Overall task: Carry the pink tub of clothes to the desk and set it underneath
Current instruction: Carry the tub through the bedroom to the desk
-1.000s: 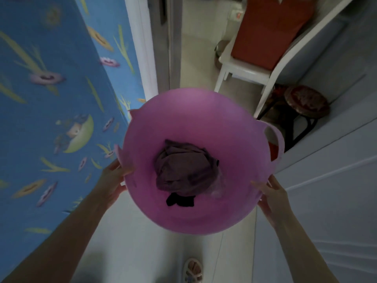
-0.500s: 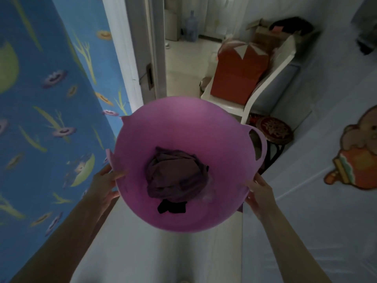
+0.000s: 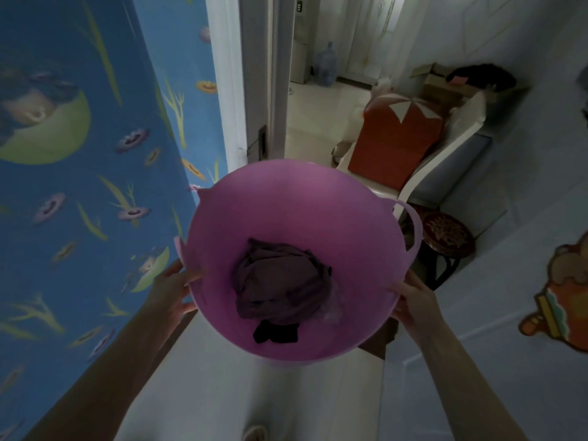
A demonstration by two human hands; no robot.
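Observation:
A round pink tub [image 3: 296,205] with two loop handles hangs in the air in front of me, held between both hands. A bundle of dark purple clothes [image 3: 280,286] lies at its bottom, with a black piece [image 3: 275,333] beside it. My left hand [image 3: 171,289] presses against the tub's left wall, thumb at the rim. On the tub's right wall, my right hand [image 3: 413,302] grips with its thumb over the rim. No desk is in view.
A blue patterned wall [image 3: 79,186] runs close on my left. A white door [image 3: 525,313] with a cartoon sticker stands close on my right. Ahead is an open doorway [image 3: 305,122], a white chair [image 3: 423,176] bearing an orange box [image 3: 394,144], and a small round stool [image 3: 445,232].
The view has lifted and I have moved forward along the passage; the doorway and the room beyond show more. Both hands keep the same hold on the tub.

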